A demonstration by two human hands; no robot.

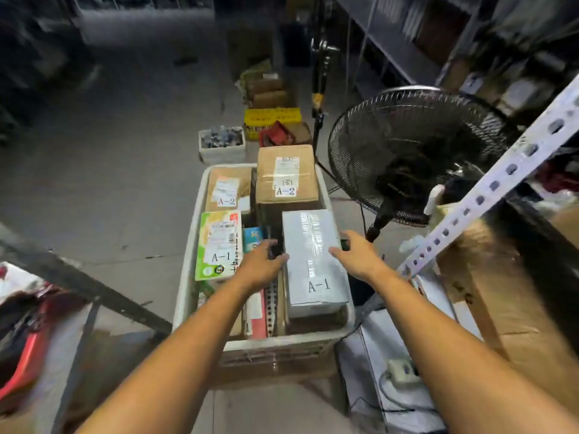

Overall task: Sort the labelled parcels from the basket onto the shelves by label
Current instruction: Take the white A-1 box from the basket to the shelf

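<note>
A white plastic basket on the floor holds several labelled parcels. A grey taped parcel marked A-1 lies at its right side. My left hand rests against that parcel's left edge, my right hand against its right edge, fingers spread on both. A green and white box marked A-1 lies at the left. Two brown cartons marked A-2 sit at the far end. A small blue packet stands between the boxes.
A black standing fan is right of the basket. A white perforated shelf upright slants across the right, with cardboard boxes behind it. A dark metal shelf frame is at the left. Yellow and white crates stand beyond the basket.
</note>
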